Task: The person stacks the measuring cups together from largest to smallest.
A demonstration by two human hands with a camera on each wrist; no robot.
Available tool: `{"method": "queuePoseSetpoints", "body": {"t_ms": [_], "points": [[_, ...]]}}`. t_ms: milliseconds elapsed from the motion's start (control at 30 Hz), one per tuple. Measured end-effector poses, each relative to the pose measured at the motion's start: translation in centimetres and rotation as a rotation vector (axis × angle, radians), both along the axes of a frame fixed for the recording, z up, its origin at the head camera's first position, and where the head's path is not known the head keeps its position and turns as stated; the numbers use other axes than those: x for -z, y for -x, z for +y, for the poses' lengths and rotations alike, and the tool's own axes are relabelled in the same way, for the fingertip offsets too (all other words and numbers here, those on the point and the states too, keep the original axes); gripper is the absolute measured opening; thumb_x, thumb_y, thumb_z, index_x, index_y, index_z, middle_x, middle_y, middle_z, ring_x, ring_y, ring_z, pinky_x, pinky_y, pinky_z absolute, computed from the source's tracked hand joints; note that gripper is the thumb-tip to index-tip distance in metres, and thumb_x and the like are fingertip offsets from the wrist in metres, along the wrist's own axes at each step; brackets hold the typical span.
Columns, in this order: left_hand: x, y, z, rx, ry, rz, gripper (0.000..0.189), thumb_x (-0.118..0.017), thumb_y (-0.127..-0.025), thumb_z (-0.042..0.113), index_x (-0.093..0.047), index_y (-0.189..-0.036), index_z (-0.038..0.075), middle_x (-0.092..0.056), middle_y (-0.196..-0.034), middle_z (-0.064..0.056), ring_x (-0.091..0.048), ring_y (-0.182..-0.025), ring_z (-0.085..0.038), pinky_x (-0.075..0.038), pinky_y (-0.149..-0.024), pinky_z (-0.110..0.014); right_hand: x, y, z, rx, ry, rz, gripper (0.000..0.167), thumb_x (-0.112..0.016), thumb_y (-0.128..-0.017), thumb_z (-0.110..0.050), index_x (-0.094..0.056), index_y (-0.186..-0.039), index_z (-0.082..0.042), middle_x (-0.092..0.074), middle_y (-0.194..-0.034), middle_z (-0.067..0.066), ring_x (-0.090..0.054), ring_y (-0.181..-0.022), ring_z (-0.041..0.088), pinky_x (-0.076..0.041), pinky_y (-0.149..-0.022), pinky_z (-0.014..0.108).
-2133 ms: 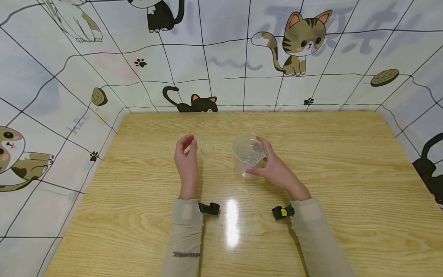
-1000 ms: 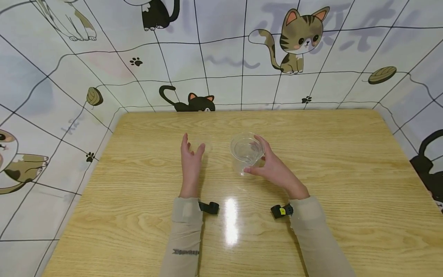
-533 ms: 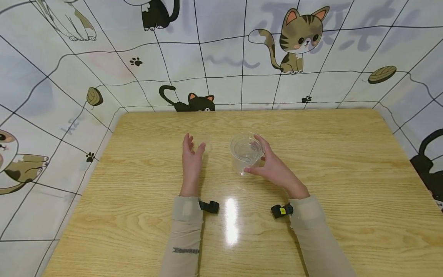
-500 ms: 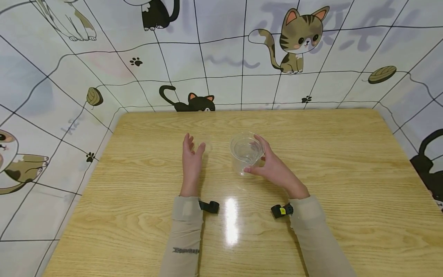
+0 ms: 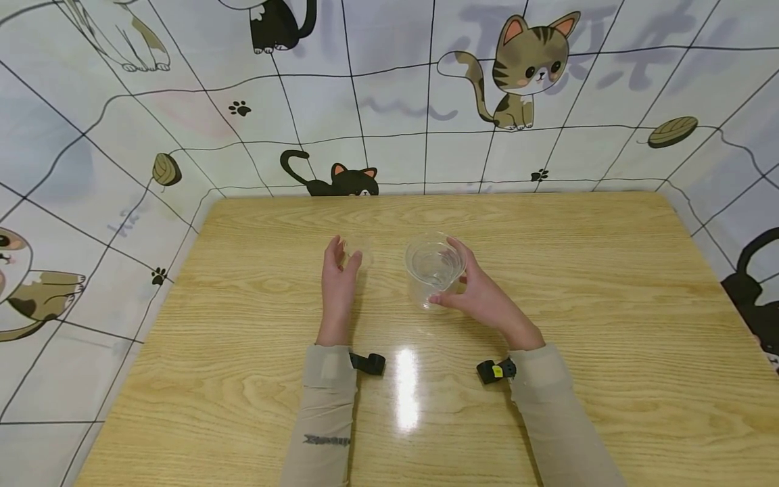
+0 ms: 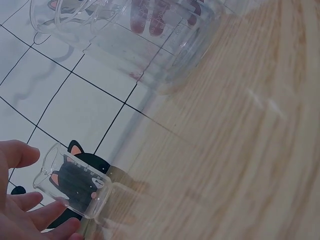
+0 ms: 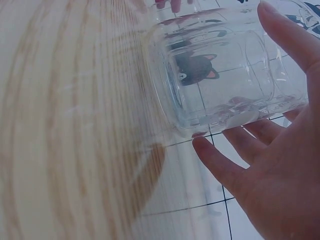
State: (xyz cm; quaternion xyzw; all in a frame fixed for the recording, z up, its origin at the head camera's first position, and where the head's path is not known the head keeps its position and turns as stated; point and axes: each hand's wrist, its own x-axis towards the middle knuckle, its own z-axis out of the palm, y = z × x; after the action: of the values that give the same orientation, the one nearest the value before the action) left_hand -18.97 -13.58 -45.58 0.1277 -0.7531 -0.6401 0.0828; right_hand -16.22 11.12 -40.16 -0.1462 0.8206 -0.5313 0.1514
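Note:
A small clear beaker [image 6: 75, 182] with a pouring lip and printed marks stands upright on the table, faint in the head view. My left hand [image 5: 339, 277] is beside it, thumb and curved fingers spread on either side. In the left wrist view the thumb tip stops just short of the rim, while fingertips [image 6: 60, 202] overlap its lower side. To the right stands a large clear beaker [image 5: 420, 287], with another clear vessel [image 7: 225, 70] nested inside. My right hand [image 5: 487, 294] grips the large beaker from the right, thumb at the near side and fingers round the far side.
The wooden table [image 5: 608, 304] runs back to a white wall sheet [image 5: 395, 108] printed with cats and grid lines. A bright reflection lies on the wood between my forearms. Black wrist cameras [image 5: 369, 365] sit on both sleeves.
My left hand has opened from a pinched pose, shifted slightly right, and its fingers have then curved in about the small beaker. My right hand and the large beaker have stayed put.

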Motion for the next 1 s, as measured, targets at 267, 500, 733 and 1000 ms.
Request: {"method": "queuePoseSetpoints", "body": {"t_ms": [267,500,733,1000], "points": [[-0.03,0.03,0.19,0.009,-0.039,-0.049,0.061,-0.054,-0.087,0.036,-0.027,-0.139,0.021,-0.032,-0.140,0.002,-0.027,-0.128,-0.016,-0.026,-0.101,-0.039,0.05,0.00,0.10,0.001,-0.001,-0.002,0.099,-0.074,-0.073,-0.023,-0.004,-0.143,-0.023,-0.022,-0.143,0.011,-0.035,-0.120,0.039,-0.031,-0.095,0.052],[0.08,0.00,0.31,0.027,-0.051,-0.039,0.059,-0.056,-0.087,0.033,-0.030,-0.138,0.021,-0.036,-0.137,0.005,-0.028,-0.127,-0.012,-0.027,-0.100,-0.040,0.06,0.00,0.13,0.005,-0.002,-0.004,0.098,-0.075,-0.073,-0.024,-0.005,-0.143,-0.025,-0.020,-0.143,0.010,-0.036,-0.120,0.038,-0.031,-0.095,0.051],[-0.04,-0.04,0.43,0.031,-0.025,-0.044,0.060,-0.058,-0.086,0.032,-0.030,-0.138,0.021,-0.037,-0.136,0.007,-0.028,-0.126,-0.012,-0.027,-0.100,-0.039,0.05,0.06,0.17,0.003,0.000,0.000,0.098,-0.075,-0.073,-0.023,-0.006,-0.143,-0.024,-0.021,-0.143,0.011,-0.035,-0.121,0.036,-0.031,-0.096,0.051],[0.04,0.01,0.54,0.058,0.029,-0.044,0.063,-0.060,-0.084,0.032,-0.029,-0.138,0.019,-0.038,-0.136,0.004,-0.029,-0.126,-0.017,-0.026,-0.100,-0.042,0.18,0.02,0.22,-0.004,0.000,-0.006,0.098,-0.074,-0.073,-0.025,-0.004,-0.143,-0.026,-0.020,-0.143,0.012,-0.036,-0.119,0.040,-0.033,-0.093,0.053]]}}
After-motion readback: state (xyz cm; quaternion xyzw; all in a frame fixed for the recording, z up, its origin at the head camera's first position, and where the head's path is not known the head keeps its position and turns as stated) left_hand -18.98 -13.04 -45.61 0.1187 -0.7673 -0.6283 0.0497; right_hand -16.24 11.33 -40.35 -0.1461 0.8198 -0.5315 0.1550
